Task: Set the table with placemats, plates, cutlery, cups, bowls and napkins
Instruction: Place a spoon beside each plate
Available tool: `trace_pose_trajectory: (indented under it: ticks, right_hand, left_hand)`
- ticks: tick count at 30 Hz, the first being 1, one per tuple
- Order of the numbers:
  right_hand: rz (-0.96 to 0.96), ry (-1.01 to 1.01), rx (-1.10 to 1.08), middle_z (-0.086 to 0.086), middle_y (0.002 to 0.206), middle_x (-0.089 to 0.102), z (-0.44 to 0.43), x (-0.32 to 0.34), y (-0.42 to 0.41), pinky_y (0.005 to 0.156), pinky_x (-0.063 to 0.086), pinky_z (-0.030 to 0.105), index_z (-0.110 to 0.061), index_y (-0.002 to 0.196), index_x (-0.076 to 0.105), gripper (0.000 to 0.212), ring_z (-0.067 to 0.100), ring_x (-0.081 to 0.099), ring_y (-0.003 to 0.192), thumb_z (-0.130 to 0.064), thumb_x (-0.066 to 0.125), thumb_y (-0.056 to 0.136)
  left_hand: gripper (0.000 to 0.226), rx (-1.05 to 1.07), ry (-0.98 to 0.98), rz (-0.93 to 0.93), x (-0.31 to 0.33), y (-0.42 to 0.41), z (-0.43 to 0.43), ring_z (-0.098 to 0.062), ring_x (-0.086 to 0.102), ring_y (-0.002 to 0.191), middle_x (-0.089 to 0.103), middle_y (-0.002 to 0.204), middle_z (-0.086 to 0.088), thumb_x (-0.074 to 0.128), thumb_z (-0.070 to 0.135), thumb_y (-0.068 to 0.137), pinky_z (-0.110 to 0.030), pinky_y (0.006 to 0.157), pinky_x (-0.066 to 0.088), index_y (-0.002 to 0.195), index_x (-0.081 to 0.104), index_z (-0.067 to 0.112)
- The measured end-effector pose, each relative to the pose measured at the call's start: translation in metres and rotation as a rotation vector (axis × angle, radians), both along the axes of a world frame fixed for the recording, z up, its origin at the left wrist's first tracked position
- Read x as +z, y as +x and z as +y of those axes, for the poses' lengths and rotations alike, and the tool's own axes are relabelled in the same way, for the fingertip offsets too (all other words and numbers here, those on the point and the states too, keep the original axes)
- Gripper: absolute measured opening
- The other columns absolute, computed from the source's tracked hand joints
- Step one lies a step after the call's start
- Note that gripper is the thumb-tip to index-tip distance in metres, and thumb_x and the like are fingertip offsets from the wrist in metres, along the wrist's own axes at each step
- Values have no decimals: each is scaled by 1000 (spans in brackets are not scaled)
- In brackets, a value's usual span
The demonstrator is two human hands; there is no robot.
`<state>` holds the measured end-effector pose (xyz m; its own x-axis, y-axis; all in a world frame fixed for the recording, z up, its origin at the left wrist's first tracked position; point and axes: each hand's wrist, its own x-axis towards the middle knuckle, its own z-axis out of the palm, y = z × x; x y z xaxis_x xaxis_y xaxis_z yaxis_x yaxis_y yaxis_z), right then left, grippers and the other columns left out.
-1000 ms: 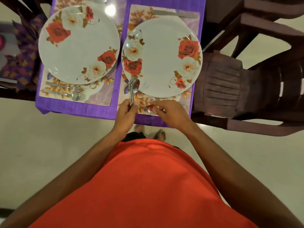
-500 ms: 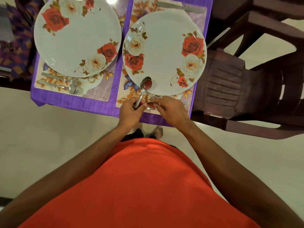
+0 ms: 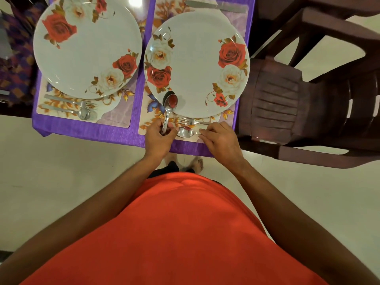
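Note:
Two white plates with red and cream roses sit on floral placemats over a purple cloth: the left plate (image 3: 82, 48) and the right plate (image 3: 197, 64). My left hand (image 3: 158, 138) grips the handle of a steel spoon (image 3: 169, 108) whose bowl lies over the right plate's near rim. A fork (image 3: 188, 121) and a second spoon (image 3: 185, 132) lie on the right placemat (image 3: 147, 128) below that plate. My right hand (image 3: 221, 140) rests its fingertips on the handles of these two. Beside the left plate lie another fork (image 3: 67, 101) and spoon (image 3: 76, 113).
A knife (image 3: 216, 7) lies on the mat beyond the right plate. A dark brown plastic chair (image 3: 287, 99) stands right against the table's right edge. A patterned cushion (image 3: 16, 58) is at the left. Pale tiled floor (image 3: 61, 171) lies below.
My left hand swung the held spoon rightward, from the plate's left edge to over its near rim. My right hand slid right along the fork and spoon, uncovering their heads.

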<state>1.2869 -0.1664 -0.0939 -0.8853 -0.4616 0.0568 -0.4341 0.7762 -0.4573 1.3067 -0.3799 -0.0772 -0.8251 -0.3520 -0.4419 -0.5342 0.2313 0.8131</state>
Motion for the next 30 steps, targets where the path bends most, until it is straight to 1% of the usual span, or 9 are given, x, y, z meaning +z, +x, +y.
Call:
trace_pose_trajectory:
  ticks: [3,5,9,14,20,24,25,27,30]
  right_hand:
    - [22,8,-2,9,100,70,8,-2,2,71,53,41,-9,106,77,18,27,61,87,-20,68,94]
    - [30,5,0,9,99,69,11,-3,2,70,53,40,-9,106,77,17,27,61,86,-19,69,94]
    - [33,-8,-17,8,95,67,10,-3,1,66,50,38,-11,104,77,15,26,59,83,-18,71,93]
    - [28,-6,-16,8,93,66,9,0,0,64,49,38,-12,103,78,15,26,58,83,-19,74,91]
    - [3,-4,-11,8,94,66,7,6,-1,64,51,40,-12,104,78,16,26,58,84,-19,74,91]
    - [-25,-33,-50,6,99,68,8,8,0,70,53,42,-11,108,77,23,24,59,88,-25,71,92]
    - [-19,-54,-76,7,100,68,8,10,0,71,53,40,-10,109,76,24,24,60,89,-26,71,92]
    - [-3,-139,-140,8,98,69,6,15,2,71,51,35,-8,107,76,24,23,61,88,-27,69,93]
    - [-63,-339,-241,6,93,70,1,27,3,68,51,31,-9,106,77,27,17,61,86,-30,62,97]
  left_hand:
    - [16,7,4,-5,1,-1,4,3,58,65,66,80,1,78,19,84,-10,61,48,89,62,19]
    - [17,12,7,-5,1,-2,7,4,59,66,65,78,4,78,20,84,-11,62,49,87,61,21]
    - [18,50,54,-7,0,-1,9,-5,60,70,65,77,2,79,18,84,-18,66,52,90,62,15]
    - [19,74,46,3,0,0,10,1,59,65,64,76,3,80,17,82,-16,65,51,91,64,10]
    - [20,86,31,12,1,1,9,-10,57,68,62,75,0,81,21,81,-28,68,52,88,64,13]
    - [14,113,-3,3,5,5,8,-10,56,69,62,73,2,73,25,88,-33,69,51,88,66,13]
    - [13,122,-9,8,9,5,9,-10,57,69,62,73,1,69,25,91,-33,68,50,88,66,13]
    - [17,138,2,28,19,4,11,-5,58,67,65,74,1,61,26,98,-24,65,48,90,66,13]
    - [26,150,122,63,32,3,14,-3,48,51,66,72,-1,48,24,105,-16,50,38,97,67,9]
